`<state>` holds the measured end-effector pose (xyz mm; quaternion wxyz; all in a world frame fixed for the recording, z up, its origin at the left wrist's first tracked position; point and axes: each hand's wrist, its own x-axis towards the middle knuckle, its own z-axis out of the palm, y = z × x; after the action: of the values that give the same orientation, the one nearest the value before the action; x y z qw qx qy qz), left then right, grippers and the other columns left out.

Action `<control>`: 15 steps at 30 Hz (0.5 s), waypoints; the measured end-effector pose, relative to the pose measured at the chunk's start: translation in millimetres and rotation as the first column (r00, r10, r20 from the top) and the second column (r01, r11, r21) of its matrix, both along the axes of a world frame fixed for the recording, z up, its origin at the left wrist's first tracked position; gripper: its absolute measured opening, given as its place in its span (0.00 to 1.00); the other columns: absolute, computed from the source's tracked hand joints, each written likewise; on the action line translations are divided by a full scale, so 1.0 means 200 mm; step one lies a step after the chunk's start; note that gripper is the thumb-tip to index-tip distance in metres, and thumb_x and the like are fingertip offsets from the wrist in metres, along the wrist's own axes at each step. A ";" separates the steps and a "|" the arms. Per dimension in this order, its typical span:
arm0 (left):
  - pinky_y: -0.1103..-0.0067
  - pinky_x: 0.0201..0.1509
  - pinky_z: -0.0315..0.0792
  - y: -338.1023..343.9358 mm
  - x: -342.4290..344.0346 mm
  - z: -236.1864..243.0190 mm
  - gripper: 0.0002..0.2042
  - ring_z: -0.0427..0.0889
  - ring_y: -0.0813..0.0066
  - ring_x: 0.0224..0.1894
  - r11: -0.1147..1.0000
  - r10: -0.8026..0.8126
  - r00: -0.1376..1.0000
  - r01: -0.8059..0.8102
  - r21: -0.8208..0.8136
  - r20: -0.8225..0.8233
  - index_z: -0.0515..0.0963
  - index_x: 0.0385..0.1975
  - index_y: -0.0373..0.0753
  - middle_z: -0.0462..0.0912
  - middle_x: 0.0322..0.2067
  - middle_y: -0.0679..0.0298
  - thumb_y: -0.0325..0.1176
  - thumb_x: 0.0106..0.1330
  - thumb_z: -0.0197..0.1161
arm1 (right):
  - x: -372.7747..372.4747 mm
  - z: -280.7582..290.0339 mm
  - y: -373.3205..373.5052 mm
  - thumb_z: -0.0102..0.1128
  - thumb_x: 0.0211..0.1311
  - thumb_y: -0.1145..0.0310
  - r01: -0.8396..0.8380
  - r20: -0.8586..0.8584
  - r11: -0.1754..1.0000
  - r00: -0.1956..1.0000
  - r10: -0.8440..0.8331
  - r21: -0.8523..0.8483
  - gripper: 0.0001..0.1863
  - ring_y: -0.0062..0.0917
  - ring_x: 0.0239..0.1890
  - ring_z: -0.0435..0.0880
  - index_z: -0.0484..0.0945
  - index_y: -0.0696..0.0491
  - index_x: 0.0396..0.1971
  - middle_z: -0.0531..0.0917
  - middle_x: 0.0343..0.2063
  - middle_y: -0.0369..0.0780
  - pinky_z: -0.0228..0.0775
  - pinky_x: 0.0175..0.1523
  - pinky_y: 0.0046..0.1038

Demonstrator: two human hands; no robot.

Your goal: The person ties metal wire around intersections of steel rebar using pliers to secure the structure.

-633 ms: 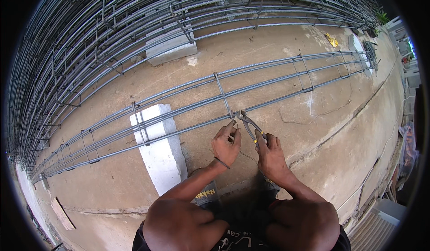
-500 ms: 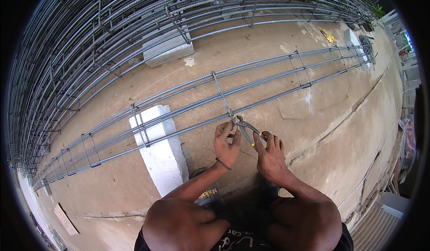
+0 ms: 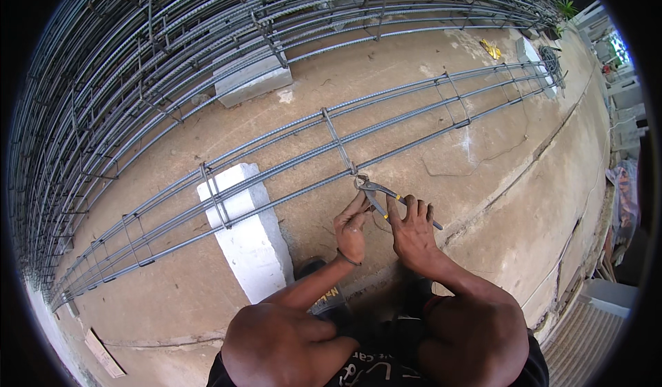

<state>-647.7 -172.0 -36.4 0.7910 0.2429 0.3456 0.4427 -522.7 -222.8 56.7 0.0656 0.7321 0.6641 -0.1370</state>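
Rebar cage (image 3: 289, 163) lying across the concrete floor (image 3: 524, 207)

It is resting on a block (image 3: 248, 239) at left; behind it a second block (image 3: 252, 80) is sitting under the stacked rebar cages (image 3: 138, 63).

A white concrete block (image 3: 252, 249) lies on the tan concrete floor (image 3: 496, 207). A grey block (image 3: 249, 83) sits farther off, beside a big stack of rebar cages (image 3: 138, 49). A yellow scrap (image 3: 492, 49) lies near the far end, a wooden piece (image 3: 103, 354) nearer left.
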 end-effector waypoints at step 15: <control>0.65 0.60 0.70 0.20 0.08 0.10 0.11 0.81 0.60 0.45 0.790 -0.239 0.849 0.452 -0.413 0.472 0.74 0.41 0.37 0.81 0.37 0.57 0.38 0.66 0.59 | 0.13 -0.21 -0.06 0.46 0.40 0.86 -0.039 -0.551 0.673 -0.539 -0.636 -0.739 0.15 0.33 0.33 0.80 0.77 0.57 0.29 0.80 0.33 0.45 0.75 0.34 0.32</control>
<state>-631.8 -132.8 -17.3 0.9478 -0.0094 0.2314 0.2190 -496.9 -235.6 15.3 -0.4011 0.4216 0.0577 -0.8112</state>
